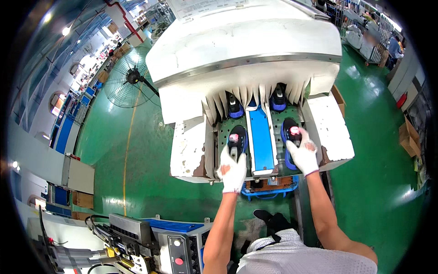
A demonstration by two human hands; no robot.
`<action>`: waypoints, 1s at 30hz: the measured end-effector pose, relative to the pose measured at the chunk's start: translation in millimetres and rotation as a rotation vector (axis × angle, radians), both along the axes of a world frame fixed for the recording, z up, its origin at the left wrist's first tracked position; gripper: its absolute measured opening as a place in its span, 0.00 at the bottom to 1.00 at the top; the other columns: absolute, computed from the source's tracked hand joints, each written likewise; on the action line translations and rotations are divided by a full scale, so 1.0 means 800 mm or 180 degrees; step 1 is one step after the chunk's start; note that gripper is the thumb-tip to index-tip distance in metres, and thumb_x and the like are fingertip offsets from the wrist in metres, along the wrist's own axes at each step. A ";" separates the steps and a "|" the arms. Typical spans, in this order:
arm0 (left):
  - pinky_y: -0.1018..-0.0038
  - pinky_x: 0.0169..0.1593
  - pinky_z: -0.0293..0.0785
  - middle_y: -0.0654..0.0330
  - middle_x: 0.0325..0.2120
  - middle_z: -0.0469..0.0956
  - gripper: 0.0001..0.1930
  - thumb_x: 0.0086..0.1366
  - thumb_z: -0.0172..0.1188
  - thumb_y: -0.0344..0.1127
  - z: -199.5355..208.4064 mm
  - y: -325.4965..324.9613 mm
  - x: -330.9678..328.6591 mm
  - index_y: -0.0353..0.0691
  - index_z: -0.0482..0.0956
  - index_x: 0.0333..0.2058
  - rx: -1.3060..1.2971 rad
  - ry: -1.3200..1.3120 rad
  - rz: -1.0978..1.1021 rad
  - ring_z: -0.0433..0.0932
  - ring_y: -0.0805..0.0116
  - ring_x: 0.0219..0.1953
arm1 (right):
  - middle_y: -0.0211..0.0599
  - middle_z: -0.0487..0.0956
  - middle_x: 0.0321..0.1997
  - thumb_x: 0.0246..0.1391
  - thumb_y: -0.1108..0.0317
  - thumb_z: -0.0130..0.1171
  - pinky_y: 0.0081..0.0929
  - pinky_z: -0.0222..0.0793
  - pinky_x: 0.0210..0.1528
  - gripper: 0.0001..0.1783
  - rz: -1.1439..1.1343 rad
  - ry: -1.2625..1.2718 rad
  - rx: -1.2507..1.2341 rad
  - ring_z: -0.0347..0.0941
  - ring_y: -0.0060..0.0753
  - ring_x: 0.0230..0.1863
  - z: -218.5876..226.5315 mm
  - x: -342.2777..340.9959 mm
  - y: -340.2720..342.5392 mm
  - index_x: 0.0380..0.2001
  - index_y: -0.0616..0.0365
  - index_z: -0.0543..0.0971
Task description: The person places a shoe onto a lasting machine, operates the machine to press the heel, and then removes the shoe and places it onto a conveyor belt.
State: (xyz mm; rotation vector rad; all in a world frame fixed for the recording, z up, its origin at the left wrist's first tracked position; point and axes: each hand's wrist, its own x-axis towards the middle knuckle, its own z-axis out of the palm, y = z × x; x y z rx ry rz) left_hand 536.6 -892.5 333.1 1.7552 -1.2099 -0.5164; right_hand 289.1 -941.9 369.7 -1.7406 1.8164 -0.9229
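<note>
Both my hands wear white gloves with reddish marks. My left hand (pixel 232 172) has its fingers around the near end of a dark shoe (pixel 237 138) with a blue-purple sole, on the left perforated track of a white machine. On the right track, my right hand (pixel 303 154) grips the side of a matching shoe (pixel 289 125). Each of these shoes shows a pink patch on top. Farther in, another dark shoe (pixel 235 109) on the left track and one (pixel 278 99) on the right sit partly under the pale strip curtain (pixel 214 108).
A blue strip (pixel 261 141) divides the two tracks of the white machine (pixel 246 36). Beneath its front edge stands a blue cart (pixel 269 191). A machine with a red button (pixel 179 261) is at the lower left, a large fan (pixel 132 76) at the far left. Cardboard boxes (pixel 409 137) stand right.
</note>
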 end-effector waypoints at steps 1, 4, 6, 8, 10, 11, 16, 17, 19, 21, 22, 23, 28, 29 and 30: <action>0.62 0.66 0.65 0.39 0.59 0.71 0.35 0.62 0.65 0.36 -0.001 -0.029 -0.005 0.29 0.63 0.65 0.0144 -0.0081 -0.0036 0.70 0.48 0.63 | 0.62 0.77 0.58 0.52 0.55 0.67 0.46 0.69 0.63 0.42 0.0050 0.0118 -0.0167 0.74 0.62 0.61 -0.013 -0.003 -0.027 0.67 0.59 0.66; 0.60 0.69 0.62 0.34 0.61 0.68 0.37 0.62 0.64 0.38 -0.018 -0.097 -0.001 0.27 0.61 0.65 0.0138 -0.0132 -0.0082 0.68 0.40 0.65 | 0.58 0.79 0.57 0.53 0.53 0.67 0.45 0.68 0.63 0.38 -0.0132 0.0560 -0.0132 0.75 0.60 0.60 -0.029 0.021 -0.098 0.64 0.59 0.70; 0.59 0.69 0.61 0.34 0.62 0.67 0.38 0.62 0.64 0.40 -0.012 -0.117 0.009 0.25 0.60 0.65 0.0216 -0.0103 0.0028 0.67 0.39 0.65 | 0.57 0.79 0.57 0.54 0.52 0.67 0.44 0.67 0.64 0.38 -0.0009 0.0380 -0.0077 0.74 0.58 0.61 -0.020 0.034 -0.134 0.63 0.59 0.71; 0.58 0.68 0.63 0.35 0.61 0.69 0.38 0.63 0.64 0.43 -0.009 -0.108 0.022 0.25 0.61 0.65 0.0021 -0.0115 0.0113 0.69 0.40 0.64 | 0.56 0.77 0.60 0.55 0.53 0.66 0.43 0.67 0.65 0.36 0.0058 0.0653 -0.0434 0.73 0.57 0.62 -0.014 0.040 -0.154 0.63 0.60 0.71; 0.57 0.66 0.66 0.37 0.59 0.72 0.37 0.64 0.62 0.47 -0.022 -0.054 0.047 0.26 0.64 0.64 -0.0396 -0.0231 0.0302 0.73 0.43 0.61 | 0.55 0.75 0.63 0.58 0.58 0.65 0.41 0.64 0.67 0.34 0.0209 0.0325 -0.0997 0.71 0.53 0.65 0.000 0.096 -0.119 0.64 0.62 0.71; 0.57 0.66 0.66 0.38 0.59 0.73 0.36 0.65 0.62 0.47 -0.034 -0.014 0.053 0.27 0.65 0.64 -0.0532 -0.0173 0.0361 0.73 0.44 0.61 | 0.53 0.75 0.64 0.63 0.63 0.61 0.40 0.63 0.69 0.29 0.0367 0.0278 -0.1429 0.71 0.49 0.65 0.016 0.120 -0.086 0.64 0.65 0.70; 0.60 0.61 0.71 0.46 0.55 0.78 0.29 0.69 0.57 0.49 -0.161 0.267 0.101 0.36 0.71 0.62 0.1106 0.0450 0.0124 0.77 0.49 0.58 | 0.44 0.77 0.62 0.68 0.69 0.56 0.34 0.68 0.65 0.24 0.2172 -0.1995 0.0274 0.73 0.36 0.61 -0.088 0.255 0.055 0.65 0.64 0.70; 0.60 0.59 0.73 0.47 0.55 0.79 0.28 0.69 0.56 0.50 -0.195 0.336 0.110 0.38 0.71 0.62 0.1477 0.0342 0.0446 0.78 0.49 0.57 | 0.44 0.77 0.61 0.67 0.69 0.58 0.33 0.70 0.63 0.25 0.2528 -0.2206 0.1272 0.75 0.35 0.59 -0.127 0.294 0.088 0.64 0.64 0.70; 0.59 0.59 0.74 0.47 0.54 0.79 0.26 0.69 0.55 0.50 -0.230 0.465 0.129 0.40 0.75 0.58 0.2083 0.0355 0.1364 0.77 0.48 0.57 | 0.49 0.76 0.62 0.63 0.67 0.63 0.35 0.70 0.64 0.29 0.3416 -0.1322 0.3466 0.73 0.38 0.63 -0.248 0.359 0.114 0.64 0.64 0.70; 0.58 0.62 0.71 0.45 0.54 0.78 0.26 0.69 0.51 0.54 -0.234 0.613 0.113 0.40 0.80 0.54 0.2183 0.0659 0.2619 0.76 0.47 0.58 | 0.51 0.77 0.60 0.61 0.67 0.65 0.37 0.73 0.62 0.29 0.4931 0.0183 0.2614 0.75 0.40 0.61 -0.315 0.384 0.181 0.62 0.64 0.71; 0.57 0.62 0.70 0.44 0.54 0.78 0.27 0.69 0.50 0.54 -0.256 0.692 0.081 0.40 0.79 0.55 0.2084 0.0749 0.3345 0.76 0.46 0.58 | 0.52 0.78 0.60 0.60 0.67 0.65 0.37 0.72 0.63 0.30 0.5286 0.0370 0.2500 0.76 0.42 0.61 -0.327 0.384 0.219 0.62 0.65 0.70; 0.57 0.62 0.71 0.44 0.53 0.78 0.26 0.70 0.49 0.53 -0.245 0.730 0.059 0.38 0.78 0.53 0.2178 0.1013 0.4315 0.77 0.45 0.57 | 0.54 0.78 0.59 0.60 0.67 0.66 0.37 0.72 0.63 0.31 0.5552 0.0594 0.2315 0.77 0.43 0.60 -0.333 0.392 0.232 0.63 0.65 0.70; 0.60 0.44 0.80 0.50 0.36 0.85 0.12 0.67 0.64 0.39 -0.383 0.966 -0.191 0.41 0.79 0.45 0.0998 0.0688 0.7686 0.85 0.49 0.40 | 0.56 0.79 0.58 0.60 0.65 0.64 0.37 0.72 0.62 0.30 0.6370 0.2149 0.1984 0.77 0.46 0.60 -0.338 0.438 0.352 0.61 0.70 0.71; 0.57 0.46 0.79 0.50 0.37 0.85 0.13 0.66 0.64 0.39 -0.406 0.982 -0.249 0.41 0.80 0.46 0.0966 0.0789 0.8090 0.84 0.49 0.43 | 0.55 0.80 0.56 0.59 0.64 0.64 0.38 0.72 0.61 0.29 0.6687 0.2132 0.1829 0.78 0.46 0.58 -0.346 0.441 0.368 0.60 0.68 0.72; 0.56 0.50 0.77 0.50 0.41 0.84 0.16 0.65 0.64 0.39 -0.410 0.992 -0.284 0.42 0.79 0.49 0.1288 0.1044 0.8118 0.82 0.50 0.47 | 0.52 0.81 0.56 0.59 0.63 0.64 0.36 0.74 0.58 0.29 0.6906 0.2451 0.1315 0.79 0.43 0.56 -0.349 0.443 0.391 0.61 0.66 0.73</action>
